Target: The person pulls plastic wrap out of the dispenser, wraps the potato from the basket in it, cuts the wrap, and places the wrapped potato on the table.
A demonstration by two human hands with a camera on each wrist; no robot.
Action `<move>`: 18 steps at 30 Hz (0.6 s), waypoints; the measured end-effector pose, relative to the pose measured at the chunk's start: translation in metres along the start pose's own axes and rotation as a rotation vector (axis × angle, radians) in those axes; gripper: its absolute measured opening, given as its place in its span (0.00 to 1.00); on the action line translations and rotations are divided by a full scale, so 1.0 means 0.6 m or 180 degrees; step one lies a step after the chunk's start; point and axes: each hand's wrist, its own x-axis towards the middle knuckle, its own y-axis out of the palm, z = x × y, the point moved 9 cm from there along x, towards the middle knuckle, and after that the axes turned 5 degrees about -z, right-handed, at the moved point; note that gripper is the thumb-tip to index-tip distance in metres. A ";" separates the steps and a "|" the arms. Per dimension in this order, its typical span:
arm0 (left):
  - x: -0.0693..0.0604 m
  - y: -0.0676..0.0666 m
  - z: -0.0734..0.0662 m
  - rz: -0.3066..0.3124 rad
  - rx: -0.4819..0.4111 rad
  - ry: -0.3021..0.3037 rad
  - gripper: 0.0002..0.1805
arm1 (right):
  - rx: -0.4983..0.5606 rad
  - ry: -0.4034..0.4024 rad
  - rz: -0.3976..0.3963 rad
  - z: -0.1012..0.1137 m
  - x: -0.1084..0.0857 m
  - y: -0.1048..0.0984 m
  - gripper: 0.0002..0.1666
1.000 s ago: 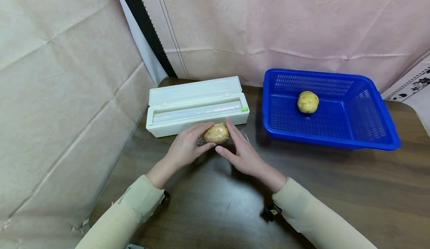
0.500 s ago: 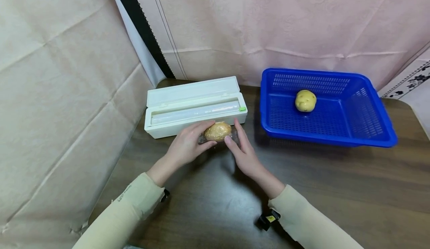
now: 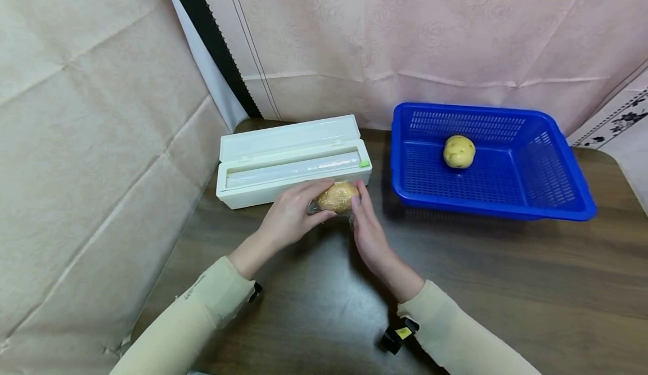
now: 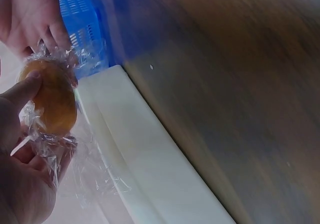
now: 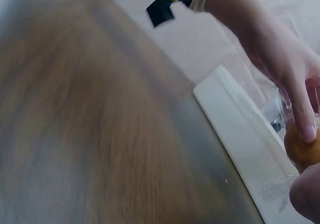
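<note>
My left hand [image 3: 292,213] grips a potato [image 3: 338,197] by its left end, thumb on the near side and fingers on the far side. Clear cling film [image 4: 37,134] wraps the potato, with loose crumpled edges at both ends. Against the right end rests my right hand [image 3: 372,234], its fingers fairly straight and touching the film. In the left wrist view the left thumb presses on the potato's skin side. Only part of the potato and the right thumb [image 5: 306,194] show in the right wrist view. The potato is held just in front of the white box.
An open white cling film box [image 3: 298,195] with a film roll [image 3: 293,171] and a green cutter tab [image 3: 364,164] stands behind the hands. To the right is a blue basket [image 3: 506,212] holding another potato [image 3: 459,152]. The brown table [image 3: 314,319] meets pale cloth walls.
Both hands and the wrapped potato have shifted slightly right. The right hand has drawn closer to upright and moved from just off the potato's right end to lying against it.
</note>
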 end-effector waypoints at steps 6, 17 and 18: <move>0.006 0.006 -0.005 0.0019 0.0010 -0.0033 0.32 | 0.0623 -0.0070 -0.0127 0.010 -0.003 -0.007 0.39; 0.004 0.005 -0.022 -0.0027 0.0051 0.0069 0.33 | 0.1205 0.0250 -0.0126 0.006 -0.010 -0.012 0.46; 0.004 0.006 -0.024 -0.0029 0.0061 0.0081 0.33 | 0.1265 0.0269 -0.0128 0.008 -0.010 -0.010 0.46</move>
